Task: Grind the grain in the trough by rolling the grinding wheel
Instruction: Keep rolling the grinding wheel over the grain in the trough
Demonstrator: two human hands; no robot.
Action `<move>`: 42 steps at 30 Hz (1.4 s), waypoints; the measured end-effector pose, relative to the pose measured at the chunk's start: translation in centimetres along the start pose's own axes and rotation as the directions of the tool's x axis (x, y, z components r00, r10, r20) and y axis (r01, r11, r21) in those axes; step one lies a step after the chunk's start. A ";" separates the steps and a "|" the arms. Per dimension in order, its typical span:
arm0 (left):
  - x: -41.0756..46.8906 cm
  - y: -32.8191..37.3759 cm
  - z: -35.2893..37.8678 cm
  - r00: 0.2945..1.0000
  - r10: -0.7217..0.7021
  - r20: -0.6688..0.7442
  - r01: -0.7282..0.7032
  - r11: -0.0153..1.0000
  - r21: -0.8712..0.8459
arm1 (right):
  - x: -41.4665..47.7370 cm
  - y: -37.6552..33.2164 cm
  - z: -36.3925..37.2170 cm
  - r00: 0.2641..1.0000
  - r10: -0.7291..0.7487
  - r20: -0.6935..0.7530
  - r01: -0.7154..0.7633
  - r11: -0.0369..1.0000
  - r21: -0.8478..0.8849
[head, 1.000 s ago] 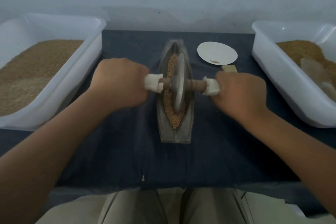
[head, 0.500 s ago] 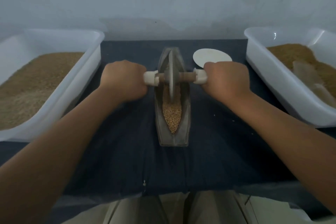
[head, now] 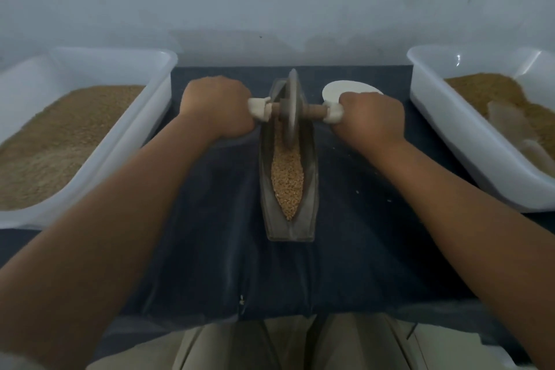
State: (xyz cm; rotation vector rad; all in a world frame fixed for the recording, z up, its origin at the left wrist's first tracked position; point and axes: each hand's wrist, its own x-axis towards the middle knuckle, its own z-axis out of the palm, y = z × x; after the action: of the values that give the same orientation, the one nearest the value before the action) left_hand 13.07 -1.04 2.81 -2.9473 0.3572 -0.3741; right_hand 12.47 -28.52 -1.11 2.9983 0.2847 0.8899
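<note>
While my left hand and right hand curl their fingers round the axle ends, the wheel stands at the upper end of the trough, frame centre; grain lies below it. I would roll it down-frame evenly, wheel upright, equal pressure both sides.

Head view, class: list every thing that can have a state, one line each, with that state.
Left hand: gripping the handle's left end.
Right hand: gripping its right end.
Trough: holding grain.
Grinding wheel: upright, at the trough's far end.
Left tub: part filled with grain.
Right tub: part filled with grain.
Plate: flat, partly hidden by the right hand.
</note>
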 end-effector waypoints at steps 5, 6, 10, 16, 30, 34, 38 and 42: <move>-6.4 -0.3 0.9 0.992 0.108 -0.068 -0.105 0.994 0.044 | -6.6 0.6 -1.9 0.994 -0.089 -0.058 0.084 0.992 -0.095; -7.7 -0.3 1.0 0.984 0.130 -0.124 -0.123 0.990 0.064 | -7.7 0.8 -2.2 0.992 -0.102 -0.078 0.094 0.991 -0.097; -6.1 -0.5 1.6 0.993 0.081 -0.085 -0.081 0.997 0.005 | -6.1 0.8 -1.5 0.992 -0.074 -0.098 0.065 0.994 -0.090; -0.6 0.0 1.4 0.998 -0.048 -0.041 0.046 0.997 -0.058 | 1.3 -0.1 0.4 0.999 -0.022 -0.048 0.017 0.996 -0.088; -2.9 -0.5 1.8 0.999 0.016 -0.029 -0.017 1.000 -0.014 | -3.1 0.3 -1.1 0.997 -0.058 -0.057 0.054 0.996 -0.068; 0.3 -0.4 1.6 0.998 -0.048 -0.046 0.046 0.998 -0.032 | 1.2 -0.3 0.0 0.999 -0.015 -0.037 0.012 0.997 -0.072; -2.1 0.2 0.6 0.998 0.009 -0.057 -0.009 1.000 0.000 | -2.3 -0.1 -0.5 1.000 0.007 -0.021 -0.007 1.000 -0.029; -7.2 0.2 0.1 0.994 0.094 -0.052 -0.091 0.994 0.067 | -7.6 0.2 -3.3 0.998 -0.052 0.045 0.056 0.993 -0.104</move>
State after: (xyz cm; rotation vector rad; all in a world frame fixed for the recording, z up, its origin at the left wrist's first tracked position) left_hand 6.26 0.60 1.07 -2.8496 0.4771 -0.4462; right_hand 4.53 -30.21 -2.45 2.8942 0.3069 0.8091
